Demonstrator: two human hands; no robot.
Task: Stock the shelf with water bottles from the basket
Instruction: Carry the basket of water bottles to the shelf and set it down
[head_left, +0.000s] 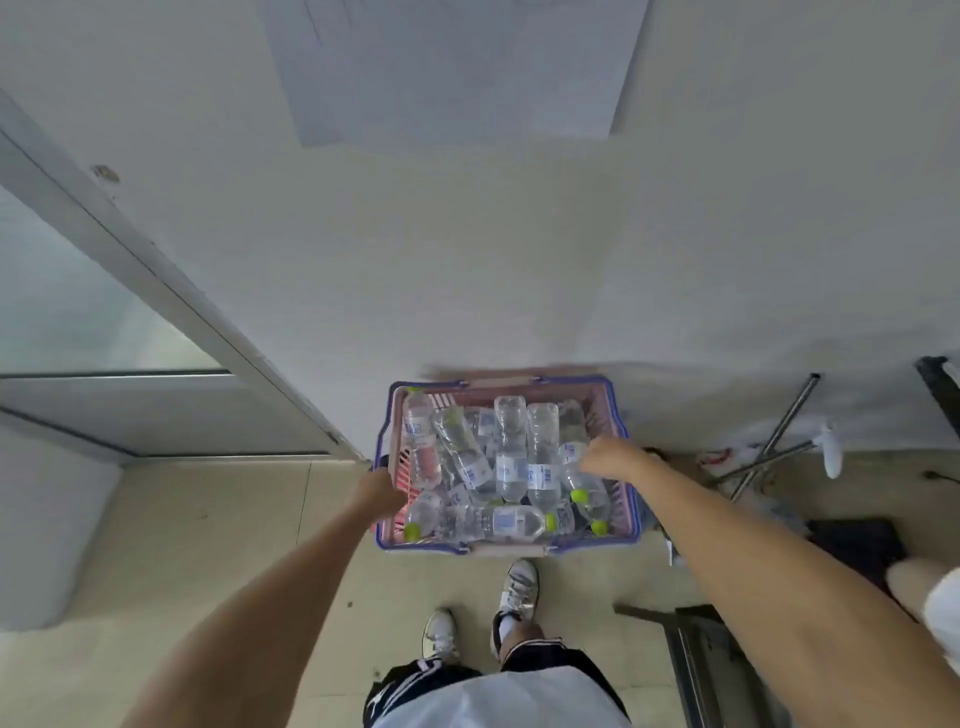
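Down at the near edge of the view, two shoes (511, 592) planted on the tiled floor (208, 545), and just beyond the toes sits the pink basket (506, 548) with its blue rim, loaded with water bottles (511, 467).

Along the basket's near wall one bottle (498, 521) lies on its side, long axis running left to right, green cap pointing to the right corner. Behind it the pile changes direction: two clear bottles (540, 457) lie side by side in the middle with their long axes running near to far, bases toward the far wall.

Now the hands. The left hand (376, 491) is at the basket's left rim, fingers curled over the edge, and I'd call that a steadying hold on the basket, not on any bottle. The right hand (610, 457) is the one that matters: it hangs over the right side of the basket, knuckles up, fingers curled down into the pile. Whether that grip has closed on a bottle, I cannot tell; the fingertips are hidden under the hand.

A green-capped bottle (584, 491) lies just below and nearer than that hand, slanting toward the near right corner, so the right hand is clearly the closer one.

No shelf in sight; past the basket stands only the pale wall (467, 260).
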